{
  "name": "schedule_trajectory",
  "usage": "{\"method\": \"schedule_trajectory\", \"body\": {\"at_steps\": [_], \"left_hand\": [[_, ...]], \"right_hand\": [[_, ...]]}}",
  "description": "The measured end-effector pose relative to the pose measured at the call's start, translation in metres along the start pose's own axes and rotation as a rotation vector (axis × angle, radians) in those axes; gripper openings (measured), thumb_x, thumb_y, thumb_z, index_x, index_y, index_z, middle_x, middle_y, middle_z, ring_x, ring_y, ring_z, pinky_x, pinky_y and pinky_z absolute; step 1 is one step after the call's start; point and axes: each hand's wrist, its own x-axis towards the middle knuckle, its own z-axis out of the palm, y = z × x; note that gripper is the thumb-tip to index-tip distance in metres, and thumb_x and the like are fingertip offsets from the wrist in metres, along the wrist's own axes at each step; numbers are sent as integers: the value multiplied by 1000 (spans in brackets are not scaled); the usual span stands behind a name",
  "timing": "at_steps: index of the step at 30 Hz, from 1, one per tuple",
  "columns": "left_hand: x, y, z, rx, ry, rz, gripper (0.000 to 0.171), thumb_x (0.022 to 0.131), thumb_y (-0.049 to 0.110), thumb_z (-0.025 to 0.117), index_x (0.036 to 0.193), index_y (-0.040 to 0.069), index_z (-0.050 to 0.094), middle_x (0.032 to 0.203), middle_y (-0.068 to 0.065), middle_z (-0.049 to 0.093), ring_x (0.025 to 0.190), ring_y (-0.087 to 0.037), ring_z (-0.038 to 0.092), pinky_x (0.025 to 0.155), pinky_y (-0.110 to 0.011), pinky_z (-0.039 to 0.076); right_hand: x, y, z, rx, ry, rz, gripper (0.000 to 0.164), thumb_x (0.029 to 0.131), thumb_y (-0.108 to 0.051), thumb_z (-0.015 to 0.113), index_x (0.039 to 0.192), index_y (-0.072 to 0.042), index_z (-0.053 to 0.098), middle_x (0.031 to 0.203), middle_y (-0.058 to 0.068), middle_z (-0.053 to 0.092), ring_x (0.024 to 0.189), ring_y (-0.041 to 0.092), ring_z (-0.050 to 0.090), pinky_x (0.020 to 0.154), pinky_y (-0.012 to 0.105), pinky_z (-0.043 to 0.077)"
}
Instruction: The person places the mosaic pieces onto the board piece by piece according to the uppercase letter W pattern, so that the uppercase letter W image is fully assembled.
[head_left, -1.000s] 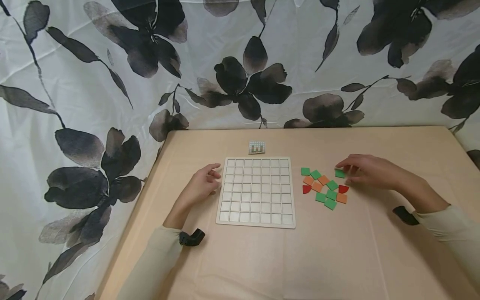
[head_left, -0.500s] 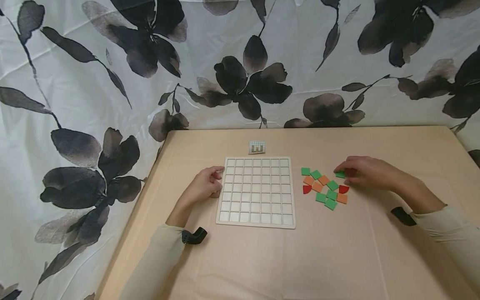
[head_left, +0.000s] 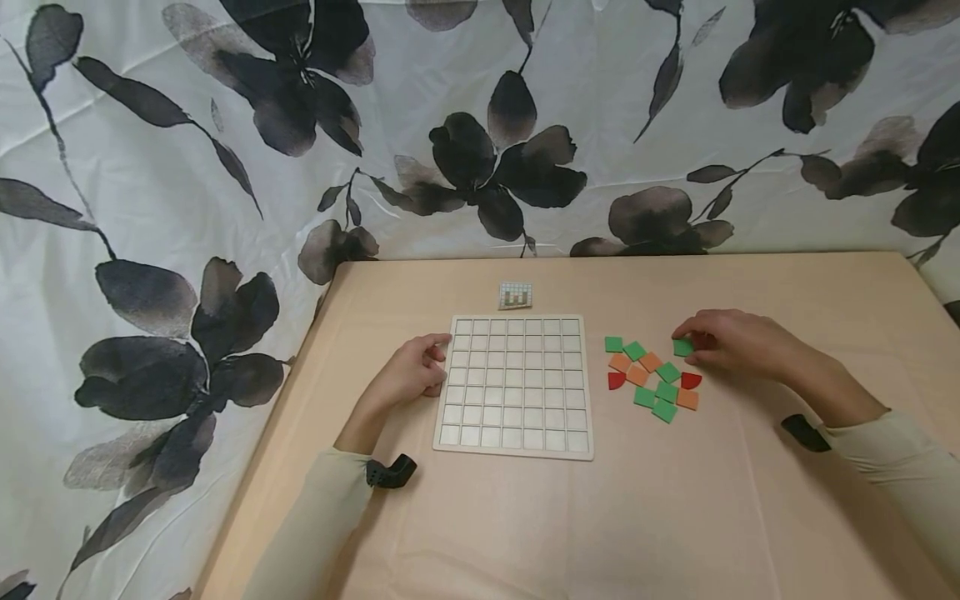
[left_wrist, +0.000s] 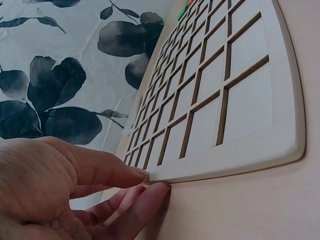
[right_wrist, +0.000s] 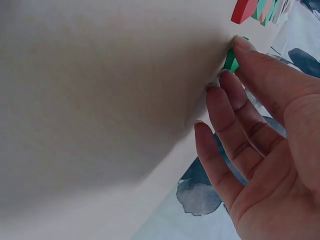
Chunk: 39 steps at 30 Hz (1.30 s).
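Observation:
A white square board (head_left: 513, 387) with a grid of recessed cells lies flat on the table. At its left edge my left hand (head_left: 408, 371) holds the rim, thumb on top and fingertips against the side, as the left wrist view shows on the board (left_wrist: 245, 95). My right hand (head_left: 738, 342) pinches a green square tile (head_left: 682, 347) between thumb and fingertips, just right of the loose tiles. In the right wrist view this tile (right_wrist: 231, 61) is seen nearly edge-on; the other fingers are loosely bent.
Several loose green tiles (head_left: 666, 392), orange tiles (head_left: 637, 375) and two red rounded pieces (head_left: 691, 381) lie right of the board. Behind the board sits a small card (head_left: 516, 295) with a grid pattern. A floral cloth (head_left: 465, 125) hangs behind the table.
My left hand has moved right to the board's edge and taken hold of it. My right hand stays almost in place, the green tile now showing flatter between its fingertips.

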Motion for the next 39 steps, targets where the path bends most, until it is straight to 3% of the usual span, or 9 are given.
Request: {"method": "schedule_trajectory", "body": {"at_steps": [12, 17, 27, 34, 39], "left_hand": [[1, 1, 0, 37, 11, 4, 67, 89, -12, 59, 151, 6, 45, 109, -12, 48, 78, -18, 52, 60, -29, 53], [0, 1, 0, 38, 9, 8, 67, 88, -12, 59, 151, 6, 45, 109, -13, 49, 79, -19, 52, 59, -29, 53], [-2, 3, 1, 47, 15, 2, 67, 89, -12, 59, 151, 7, 45, 110, -13, 49, 80, -20, 52, 59, -29, 53], [-2, 4, 1, 32, 20, -7, 67, 89, -12, 59, 151, 6, 45, 111, -13, 48, 80, -19, 52, 60, -28, 52], [-3, 4, 1, 22, 18, -4, 67, 88, -13, 59, 151, 6, 45, 111, -14, 48, 82, -19, 52, 60, -29, 52]], "right_hand": [[0, 1, 1, -7, 17, 2, 30, 83, -14, 83, 112, -11, 75, 95, -4, 65, 85, 16, 59, 70, 36, 51], [-1, 1, 2, -3, 37, -41, 28, 83, -12, 83, 110, -11, 75, 95, -5, 63, 83, 13, 57, 70, 34, 52], [0, 3, 4, -7, 20, -58, 32, 84, -8, 80, 116, -9, 73, 92, -5, 62, 83, 14, 55, 72, 35, 52], [0, 3, 5, -4, 38, -55, 34, 84, -8, 81, 117, -11, 74, 109, 1, 61, 87, 14, 56, 74, 34, 53], [2, 3, 7, -1, 22, -42, 34, 85, -8, 80, 118, -10, 73, 110, 2, 63, 93, 16, 59, 78, 37, 56]]}}
